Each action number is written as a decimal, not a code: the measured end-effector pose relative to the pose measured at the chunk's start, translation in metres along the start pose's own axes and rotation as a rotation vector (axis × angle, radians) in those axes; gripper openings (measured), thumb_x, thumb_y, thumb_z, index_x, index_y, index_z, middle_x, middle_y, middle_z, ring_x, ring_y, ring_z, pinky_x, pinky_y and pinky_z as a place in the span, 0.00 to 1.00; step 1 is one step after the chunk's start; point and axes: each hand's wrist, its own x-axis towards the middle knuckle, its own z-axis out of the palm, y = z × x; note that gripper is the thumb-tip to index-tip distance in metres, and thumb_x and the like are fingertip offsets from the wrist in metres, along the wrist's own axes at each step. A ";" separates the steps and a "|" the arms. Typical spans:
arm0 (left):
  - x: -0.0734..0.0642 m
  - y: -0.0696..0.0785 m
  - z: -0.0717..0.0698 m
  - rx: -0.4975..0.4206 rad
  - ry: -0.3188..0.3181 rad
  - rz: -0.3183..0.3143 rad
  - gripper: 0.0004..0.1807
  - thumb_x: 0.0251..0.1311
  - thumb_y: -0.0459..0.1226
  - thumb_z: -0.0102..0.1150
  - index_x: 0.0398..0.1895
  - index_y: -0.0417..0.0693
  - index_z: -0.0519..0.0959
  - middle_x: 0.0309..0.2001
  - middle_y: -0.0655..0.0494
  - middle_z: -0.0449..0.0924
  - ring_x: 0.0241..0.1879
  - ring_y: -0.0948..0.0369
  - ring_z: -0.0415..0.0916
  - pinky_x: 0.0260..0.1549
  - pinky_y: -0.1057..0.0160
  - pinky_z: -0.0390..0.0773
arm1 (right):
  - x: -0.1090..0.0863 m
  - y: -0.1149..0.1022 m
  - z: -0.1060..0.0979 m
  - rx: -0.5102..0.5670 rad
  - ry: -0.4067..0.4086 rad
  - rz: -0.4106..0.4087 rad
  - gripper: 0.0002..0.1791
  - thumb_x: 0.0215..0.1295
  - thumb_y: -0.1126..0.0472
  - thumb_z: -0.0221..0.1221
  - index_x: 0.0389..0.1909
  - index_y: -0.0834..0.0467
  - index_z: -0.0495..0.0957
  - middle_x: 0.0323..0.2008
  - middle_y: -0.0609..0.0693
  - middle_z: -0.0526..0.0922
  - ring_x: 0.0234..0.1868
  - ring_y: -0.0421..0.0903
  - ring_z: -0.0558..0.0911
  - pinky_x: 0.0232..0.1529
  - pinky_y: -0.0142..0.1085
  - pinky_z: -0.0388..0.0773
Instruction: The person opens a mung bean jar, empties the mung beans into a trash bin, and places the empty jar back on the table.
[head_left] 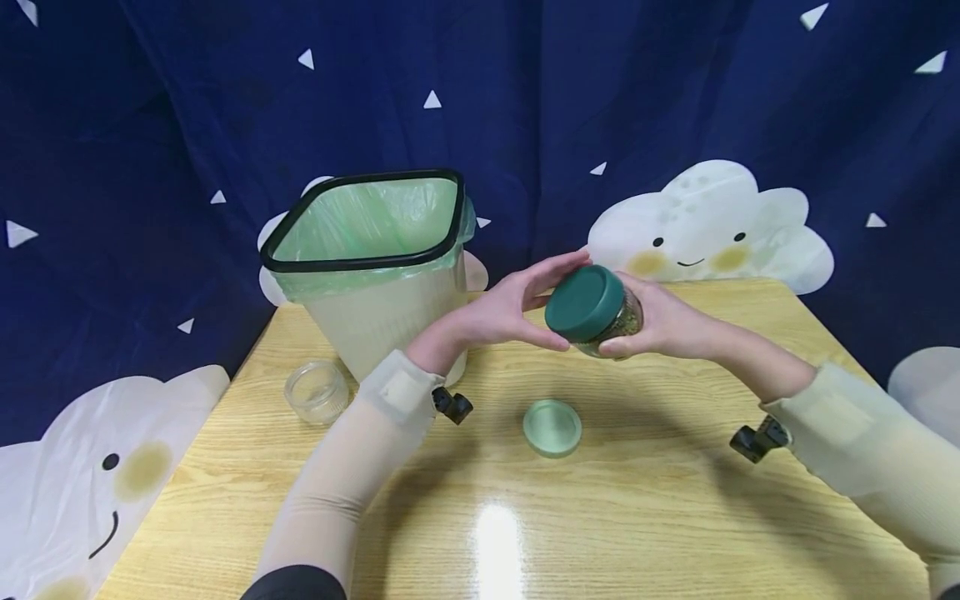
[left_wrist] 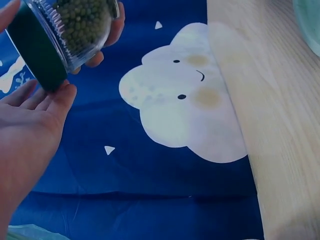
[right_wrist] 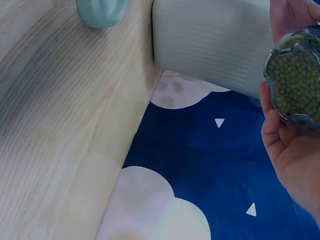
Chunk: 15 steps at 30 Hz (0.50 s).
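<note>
Above the table, my right hand (head_left: 667,321) grips a glass jar (head_left: 628,321) of small green beans, which look like mung beans (right_wrist: 295,82). The jar is tilted, with its dark green lid (head_left: 581,300) facing left. My left hand (head_left: 517,304) is at that lid, fingertips at its upper edge and thumb at its lower edge, the palm apart from it. In the left wrist view the fingers touch the lid's rim. A pale green round lid (head_left: 552,427) lies on the table below the hands.
A cream trash bin (head_left: 382,317) with a black rim and green liner stands at the back left. Beside it, a small clear glass jar (head_left: 317,393) rests on the wooden table (head_left: 637,517). Behind hangs a dark blue curtain (head_left: 525,100) with clouds.
</note>
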 end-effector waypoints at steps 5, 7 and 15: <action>0.000 0.000 0.000 0.008 0.002 0.002 0.50 0.46 0.19 0.68 0.74 0.35 0.53 0.73 0.44 0.56 0.67 0.64 0.60 0.64 0.60 0.62 | 0.000 0.001 0.001 -0.014 0.003 -0.006 0.41 0.47 0.66 0.73 0.63 0.66 0.66 0.52 0.56 0.78 0.52 0.41 0.75 0.55 0.28 0.69; 0.000 0.000 0.001 0.032 0.017 -0.013 0.50 0.46 0.21 0.69 0.73 0.36 0.55 0.71 0.44 0.59 0.66 0.64 0.62 0.64 0.61 0.64 | 0.000 0.001 0.000 -0.011 0.001 -0.005 0.41 0.47 0.66 0.73 0.63 0.66 0.66 0.52 0.56 0.78 0.52 0.41 0.75 0.54 0.28 0.69; -0.002 0.002 0.008 0.180 0.124 -0.085 0.47 0.48 0.29 0.73 0.73 0.42 0.60 0.67 0.51 0.66 0.61 0.65 0.68 0.60 0.63 0.67 | -0.001 0.001 0.000 0.003 -0.007 0.013 0.41 0.49 0.65 0.72 0.64 0.65 0.65 0.52 0.56 0.78 0.51 0.44 0.76 0.51 0.31 0.73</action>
